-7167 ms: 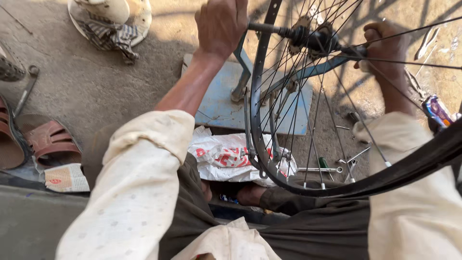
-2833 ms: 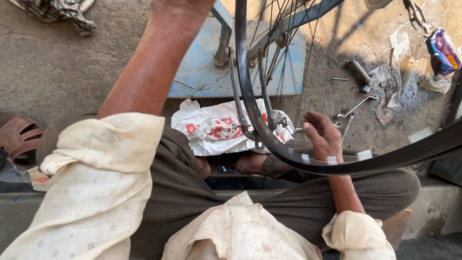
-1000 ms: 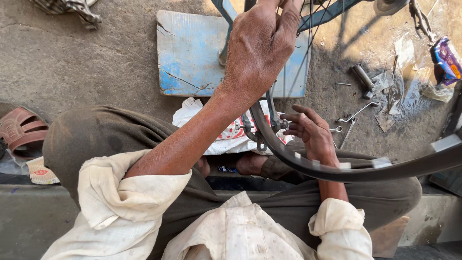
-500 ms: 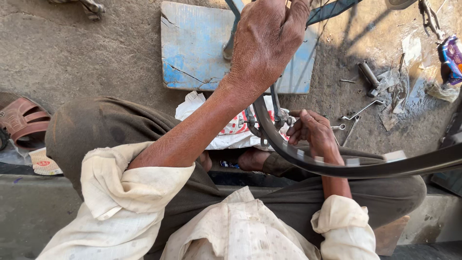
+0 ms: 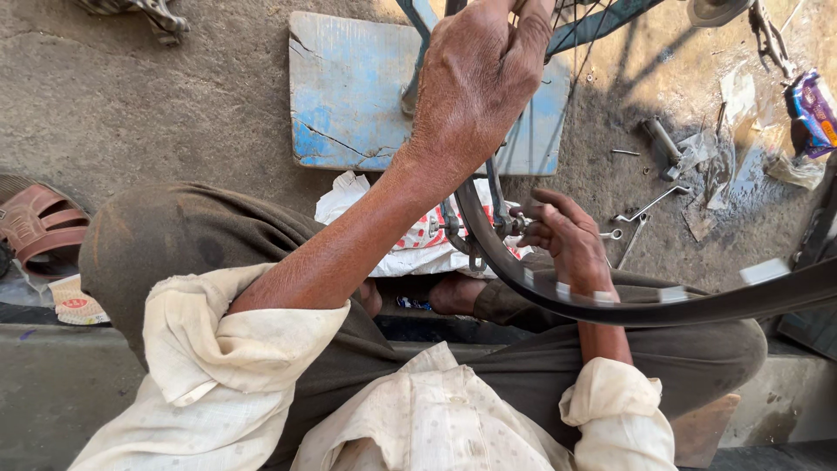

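A bicycle wheel with a black rim (image 5: 610,305) and thin spokes stands in front of me, above my knees. My left hand (image 5: 479,78) reaches up and grips the wheel near the top of the view, fingers closed around the rim and spokes. Lower down, my right hand (image 5: 567,240) is at the inner side of the rim, its fingers pinched on a small metal tool (image 5: 475,249) fitted on a spoke end. Under the wheel lies a white printed plastic bag (image 5: 410,253) on the ground.
A cracked blue board (image 5: 349,96) lies on the concrete floor ahead. Wrenches and small metal parts (image 5: 649,209) are scattered at the right, with a purple wrapper (image 5: 815,109) beyond. A brown sandal (image 5: 39,231) lies at the left. I sit on a low concrete step (image 5: 44,392).
My left hand came down from the upper wheel to a lower grip, closer to the camera. My right hand moved from the axle down to the rim's inner side.
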